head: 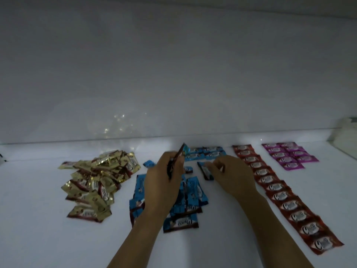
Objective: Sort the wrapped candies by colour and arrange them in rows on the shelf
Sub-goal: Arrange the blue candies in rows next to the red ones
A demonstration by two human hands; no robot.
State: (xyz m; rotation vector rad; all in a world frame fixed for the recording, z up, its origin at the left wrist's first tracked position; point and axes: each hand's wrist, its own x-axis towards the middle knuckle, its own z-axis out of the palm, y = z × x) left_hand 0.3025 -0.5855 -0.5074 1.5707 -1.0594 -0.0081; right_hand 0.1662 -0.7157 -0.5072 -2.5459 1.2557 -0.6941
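My left hand [164,180] grips a small stack of blue candies [180,151] on edge, above a loose heap of blue candies [190,194]. My right hand [231,175] pinches one blue candy [205,171] lying flat on the white shelf [38,219], just below a short row of blue candies [204,153] at the back. A long row of red candies [280,194] runs diagonally at the right. Two short rows of purple candies [289,154] lie beyond it. A pile of gold candies [96,178] sits at the left.
The shelf's white back wall [173,74] rises right behind the rows. A pale object [345,132] stands at the far right edge. One stray blue candy [149,163] lies between the gold pile and my left hand.
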